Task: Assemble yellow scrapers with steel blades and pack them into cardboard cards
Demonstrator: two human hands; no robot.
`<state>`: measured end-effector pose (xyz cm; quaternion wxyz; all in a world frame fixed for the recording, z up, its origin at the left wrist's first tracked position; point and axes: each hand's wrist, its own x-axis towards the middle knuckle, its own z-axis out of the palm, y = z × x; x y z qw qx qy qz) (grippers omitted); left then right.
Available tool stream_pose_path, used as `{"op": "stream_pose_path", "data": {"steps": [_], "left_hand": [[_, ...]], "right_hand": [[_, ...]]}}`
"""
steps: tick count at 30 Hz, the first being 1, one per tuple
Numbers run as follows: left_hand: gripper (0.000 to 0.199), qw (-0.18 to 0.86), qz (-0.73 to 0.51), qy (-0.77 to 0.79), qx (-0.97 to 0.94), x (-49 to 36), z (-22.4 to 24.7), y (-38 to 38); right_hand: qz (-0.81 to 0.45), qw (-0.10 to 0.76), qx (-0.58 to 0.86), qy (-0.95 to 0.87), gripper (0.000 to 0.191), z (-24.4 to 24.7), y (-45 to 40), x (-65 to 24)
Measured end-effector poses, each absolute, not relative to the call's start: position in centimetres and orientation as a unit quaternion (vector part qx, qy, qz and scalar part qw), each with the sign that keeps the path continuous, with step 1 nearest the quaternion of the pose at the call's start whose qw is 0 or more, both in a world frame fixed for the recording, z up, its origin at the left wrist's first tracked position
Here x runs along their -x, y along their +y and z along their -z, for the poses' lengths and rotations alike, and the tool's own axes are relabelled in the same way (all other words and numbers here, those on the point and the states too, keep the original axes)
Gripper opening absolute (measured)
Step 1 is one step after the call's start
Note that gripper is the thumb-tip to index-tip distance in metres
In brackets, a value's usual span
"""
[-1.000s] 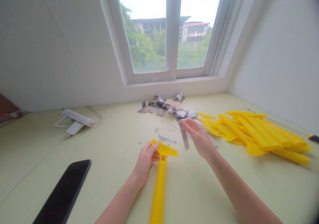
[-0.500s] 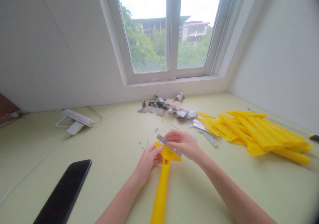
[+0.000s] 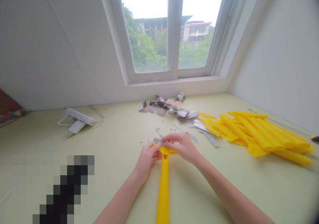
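A yellow plastic scraper [image 3: 162, 186] lies with its long handle toward me and its wide head away from me. My left hand [image 3: 145, 161] is closed on the left end of that head, thumb on top. A flat grey metal blade [image 3: 157, 140] rests over the head's front edge. My right hand [image 3: 183, 147] pinches the blade from the right, partly covering it. Just beyond the hands, several small screws [image 3: 159, 133] are scattered on the table. A thin screwdriver [image 3: 187, 133] with a clear handle lies past my right hand.
Yellow scraper parts [image 3: 261, 131] are heaped at the right, beside loose metal blades [image 3: 208, 134]. Torn packaging [image 3: 171, 107] sits below the window. At the left are a white power strip [image 3: 79, 117] with cables and a dark, pixelated object [image 3: 63, 190].
The blade has swung from a slant to lie closer along the scraper head. My right hand has shifted slightly, and the scraper handle has turned more upright in view.
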<state>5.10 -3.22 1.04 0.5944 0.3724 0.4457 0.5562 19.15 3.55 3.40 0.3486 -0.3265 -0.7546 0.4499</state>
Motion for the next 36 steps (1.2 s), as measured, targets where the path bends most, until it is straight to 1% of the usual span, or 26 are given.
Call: {"op": "stream_pose_path", "data": {"steps": [5, 10, 15, 18, 21, 23, 28, 31, 34, 36], "left_hand": [[0.022, 0.582, -0.580, 0.443, -0.358, -5.1, -0.8, -3.2], [0.018, 0.555, -0.616, 0.452, -0.329, -5.3, -0.7, -3.3], [0.016, 0.518, -0.651, 0.470, -0.297, -5.1, -0.9, -3.2], [0.015, 0.492, -0.670, 0.479, -0.283, -4.8, -1.1, -3.1], [0.014, 0.481, -0.677, 0.475, -0.291, -4.8, -1.2, -3.1], [0.014, 0.478, -0.684, 0.466, -0.295, -4.9, -1.4, -3.2], [0.018, 0.510, -0.680, 0.426, -0.311, -5.4, -1.9, -3.4], [0.026, 0.550, -0.668, 0.404, -0.298, -6.0, -2.5, -3.7], [0.036, 0.607, -0.628, 0.392, -0.288, -6.8, -2.8, -4.0], [0.036, 0.617, -0.611, 0.411, -0.276, -7.4, -2.7, -4.2]], "right_hand": [[-0.444, 0.345, 0.338, -0.755, 0.018, -3.6, 3.1, -18.9], [-0.445, 0.356, 0.315, -0.759, 0.018, -3.3, 2.7, -18.6], [-0.477, 0.361, 0.307, -0.740, 0.024, -3.2, 2.8, -18.6], [-0.529, 0.316, 0.363, -0.699, 0.023, -3.1, 3.0, -18.8], [-0.624, 0.263, 0.380, -0.630, 0.029, -3.0, 3.1, -18.9], [-0.664, 0.274, 0.372, -0.587, 0.027, -3.0, 3.0, -18.8], [-0.660, 0.340, 0.359, -0.566, 0.030, -3.6, 2.7, -18.7], [-0.649, 0.356, 0.350, -0.574, 0.032, -4.0, 2.5, -18.8], [-0.639, 0.374, 0.343, -0.579, 0.032, -4.0, 2.5, -18.8], [-0.630, 0.374, 0.340, -0.590, 0.031, -4.0, 2.5, -18.8]]}}
